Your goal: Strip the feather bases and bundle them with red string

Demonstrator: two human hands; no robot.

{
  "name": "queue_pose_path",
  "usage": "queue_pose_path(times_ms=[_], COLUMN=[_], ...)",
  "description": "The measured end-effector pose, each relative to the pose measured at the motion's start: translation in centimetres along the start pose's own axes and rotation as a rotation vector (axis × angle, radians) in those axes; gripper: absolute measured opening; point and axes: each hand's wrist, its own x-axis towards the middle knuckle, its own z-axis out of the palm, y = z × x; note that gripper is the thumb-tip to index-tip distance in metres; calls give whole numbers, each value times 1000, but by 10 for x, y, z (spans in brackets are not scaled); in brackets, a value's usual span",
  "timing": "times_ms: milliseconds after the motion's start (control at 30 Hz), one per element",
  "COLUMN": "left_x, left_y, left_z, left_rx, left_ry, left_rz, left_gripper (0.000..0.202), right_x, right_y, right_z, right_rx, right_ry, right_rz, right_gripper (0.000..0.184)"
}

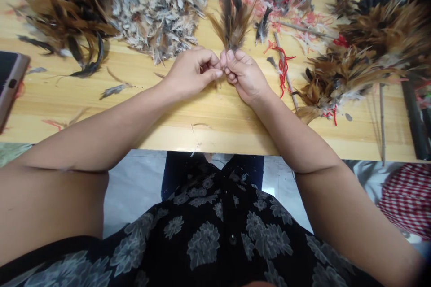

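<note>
My right hand [243, 71] is closed around the base of a small bunch of brown and dark feathers [235, 20], which fans upward from the fingers. Close beside it, my left hand [198, 71] has its thumb and forefinger pinched together near the quill ends. Whatever lies between those left fingertips is too small to make out. Both hands hover just over the wooden table [161, 125]. Behind the left hand lies a heap of grey-white fluffy feathers [158, 13]. To the right of my hands are red strings [283, 67] and a thin stick [286, 71].
Long brown and black feathers [67, 4] are piled at the back left, and finished-looking brown feather bundles [336, 71] lie on the right. A phone [11, 85] rests at the left edge. Pink and white scraps [313, 22] spread across the back. Another stick [382, 125] overhangs the front edge.
</note>
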Motion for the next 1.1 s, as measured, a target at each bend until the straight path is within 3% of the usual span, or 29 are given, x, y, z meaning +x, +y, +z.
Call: queue_pose_path(times_ms=[100, 233, 633, 767, 900, 1000, 1100], left_x=[-1, -3, -2, 1, 1, 0, -2], left_y=[2, 4, -1, -12, -29, -41, -42], left_z=[-3, -10, -20, -37, -62, -71, -63], left_rx=[-67, -2, 73, 121, 324, 550, 666], left_ry=[-8, 23, -1, 44, 35, 185, 355], left_rz=[-21, -34, -29, -30, 36, 68, 110], left_gripper=[25, 35, 34, 30, 14, 22, 34], right_x=[0, 1, 1, 3, 6, 7, 7], right_y=[-3, -2, -8, -7, -4, 0, 2], right_z=[0, -2, -1, -6, -11, -11, -9], right_rx=[-20, -11, 53, 59, 35, 6, 15], right_ry=[69, 124, 209, 218, 203, 208, 248], right_rz=[23, 39, 25, -3, -37, -38, -30], right_gripper=[57, 52, 54, 59, 60, 58, 50])
